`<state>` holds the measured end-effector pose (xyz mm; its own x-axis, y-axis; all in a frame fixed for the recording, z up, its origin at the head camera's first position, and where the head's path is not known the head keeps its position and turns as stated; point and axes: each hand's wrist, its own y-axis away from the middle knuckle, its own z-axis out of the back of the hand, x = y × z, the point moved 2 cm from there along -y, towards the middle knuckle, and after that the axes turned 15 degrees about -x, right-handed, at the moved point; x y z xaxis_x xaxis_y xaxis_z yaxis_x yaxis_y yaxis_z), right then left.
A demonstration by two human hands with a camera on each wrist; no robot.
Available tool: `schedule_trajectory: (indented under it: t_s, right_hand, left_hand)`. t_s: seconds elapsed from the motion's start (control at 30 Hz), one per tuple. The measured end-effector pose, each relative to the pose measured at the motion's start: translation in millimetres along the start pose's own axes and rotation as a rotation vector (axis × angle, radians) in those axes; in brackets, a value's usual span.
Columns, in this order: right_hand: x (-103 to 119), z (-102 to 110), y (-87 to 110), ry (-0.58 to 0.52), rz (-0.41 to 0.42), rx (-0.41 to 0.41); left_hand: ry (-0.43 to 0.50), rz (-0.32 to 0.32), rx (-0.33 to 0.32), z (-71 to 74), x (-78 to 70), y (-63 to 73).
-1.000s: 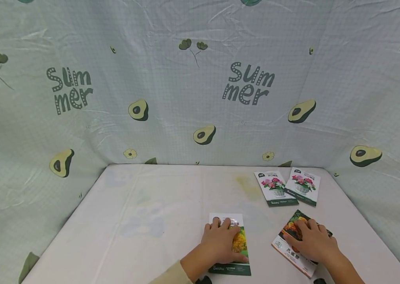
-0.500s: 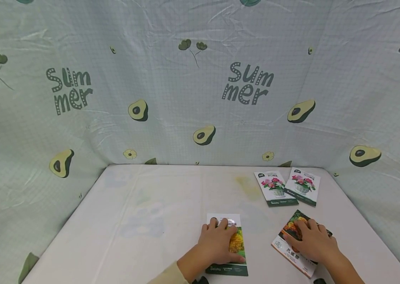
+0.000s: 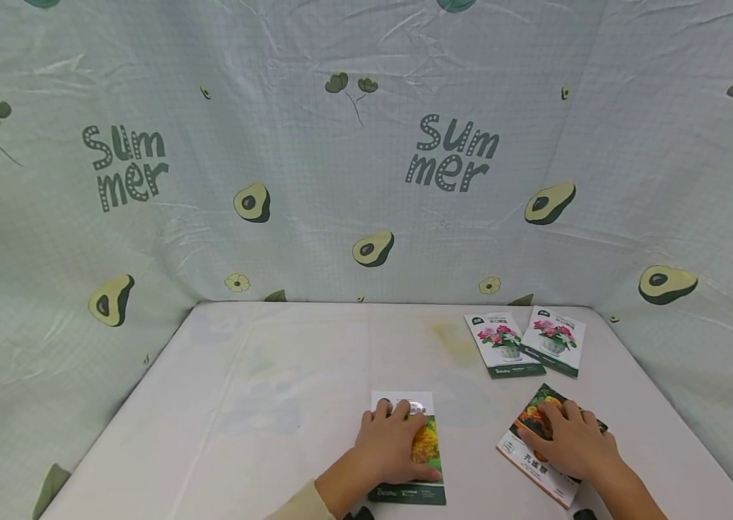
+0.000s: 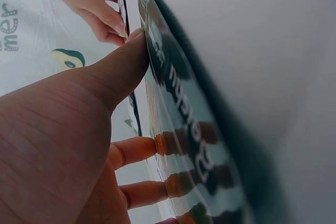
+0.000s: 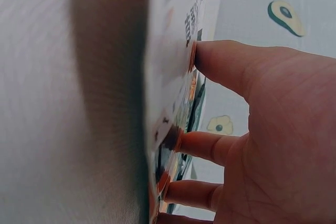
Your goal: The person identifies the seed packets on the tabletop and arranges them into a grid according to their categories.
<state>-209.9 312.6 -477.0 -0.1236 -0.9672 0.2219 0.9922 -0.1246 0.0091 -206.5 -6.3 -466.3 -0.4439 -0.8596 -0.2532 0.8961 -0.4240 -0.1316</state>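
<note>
In the head view my left hand [image 3: 387, 449] lies on a seed packet [image 3: 427, 442] with yellow flowers and a green bottom band. In the left wrist view its thumb and fingertips press the glossy face of that packet [image 4: 181, 90], fingers spread rather than wrapped round it. Further right, my right hand [image 3: 570, 442] rests on a second seed packet [image 3: 533, 468], orange flowers on a dark ground with a white end, turned at an angle. The right wrist view has thumb and fingertips touching the face of this packet [image 5: 173, 61]. Both palms stay raised off the packets.
Two white seed packets [image 3: 501, 338] with pink potted flowers lie at the back right, edges overlapping. The white table [image 3: 243, 419] ends at a hanging cloth [image 3: 314, 159] printed with avocados. Dark bits of the wrist gear show at the bottom edge.
My left hand has slid the yellow-flower packet a little to the left along the table. The right hand and its packet have stayed put.
</note>
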Motion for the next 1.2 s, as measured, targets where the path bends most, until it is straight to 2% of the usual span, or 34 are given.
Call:
schedule_trajectory:
  t_s: [1.2]
  right_hand:
    - [2.0,0.8,1.2,-0.001,0.002,-0.016]
  left_hand:
    - [-0.010,0.005,0.008,4.1,23.1,10.2]
